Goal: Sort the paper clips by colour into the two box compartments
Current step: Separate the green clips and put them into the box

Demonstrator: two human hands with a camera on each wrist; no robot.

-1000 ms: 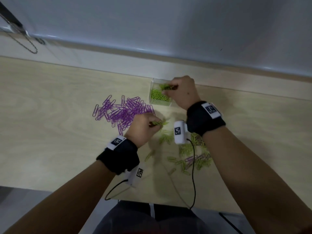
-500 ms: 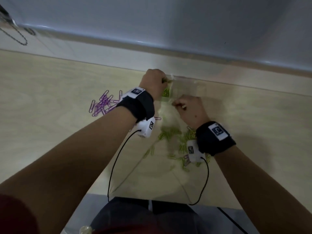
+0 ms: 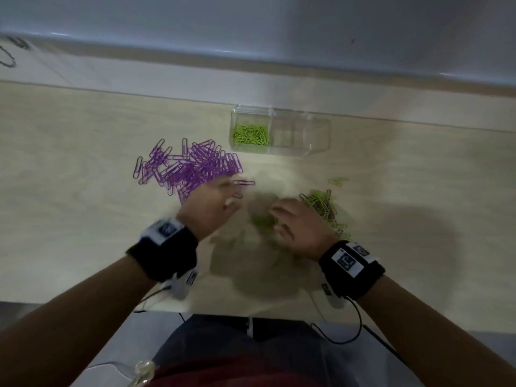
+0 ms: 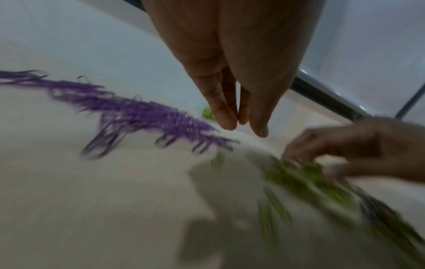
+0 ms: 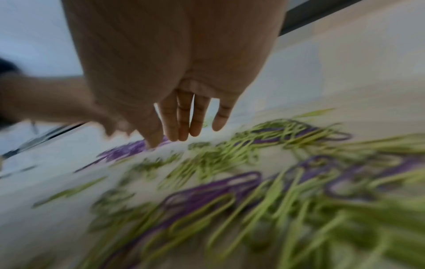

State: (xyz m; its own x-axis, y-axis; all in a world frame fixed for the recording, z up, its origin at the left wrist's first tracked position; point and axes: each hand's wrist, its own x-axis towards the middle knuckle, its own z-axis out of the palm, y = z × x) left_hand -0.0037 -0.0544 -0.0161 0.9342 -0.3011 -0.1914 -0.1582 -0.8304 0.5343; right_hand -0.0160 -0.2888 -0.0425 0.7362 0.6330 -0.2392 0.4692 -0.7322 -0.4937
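Observation:
The clear two-compartment box (image 3: 315, 141) stands at the back of the table. Its left compartment holds green paper clips (image 3: 251, 134); its right one looks empty. A purple clip pile (image 3: 190, 166) lies left of centre. A mostly green pile (image 3: 321, 203) with a few purple clips lies at the right. My left hand (image 3: 231, 203) is blurred beside the purple pile, its fingers (image 4: 227, 120) straight, together and holding nothing. My right hand (image 3: 275, 219) hovers over loose green clips (image 3: 262, 220), fingertips (image 5: 184, 134) down at them, nothing plainly gripped.
The pale wooden table (image 3: 83, 233) ends at a white ledge and wall behind the box. A single green clip (image 3: 337, 181) lies apart, right of centre. Cables from the wrist cameras hang over the table's near edge (image 3: 279, 314).
My left hand has pulled back from the box to the near edge of the purple pile. My right hand has dropped onto the green clips. The box now shows uncovered.

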